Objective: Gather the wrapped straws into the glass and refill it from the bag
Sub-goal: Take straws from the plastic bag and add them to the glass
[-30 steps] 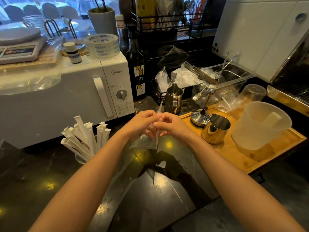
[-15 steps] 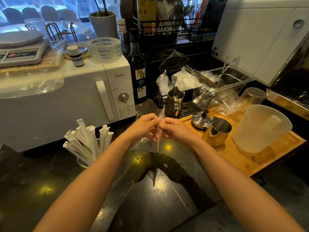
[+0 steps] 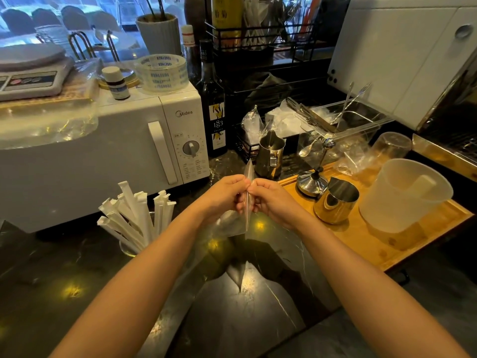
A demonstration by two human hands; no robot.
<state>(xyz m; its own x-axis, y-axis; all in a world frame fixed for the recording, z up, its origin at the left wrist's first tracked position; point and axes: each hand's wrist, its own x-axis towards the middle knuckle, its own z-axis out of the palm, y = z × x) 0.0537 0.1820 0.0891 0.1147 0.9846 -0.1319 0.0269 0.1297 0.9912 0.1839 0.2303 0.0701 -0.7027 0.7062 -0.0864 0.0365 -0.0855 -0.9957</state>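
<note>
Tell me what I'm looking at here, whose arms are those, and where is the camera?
No robot here. The arms belong to a person, and the camera sits on that person's head, looking forward and down, so you see what they see. That is why both arms reach in from the bottom.

The left hand and right hand meet in the middle. Together they pinch a thin clear plastic bag above a dark shiny counter. I cannot see any straws in the bag.

On the left stands a glass full of wrapped straws, white paper sticks fanning upward. Behind it is a white microwave. On the right lies a wooden tray carrying a shiny metal jug and a cloudy plastic measuring cup.
</note>
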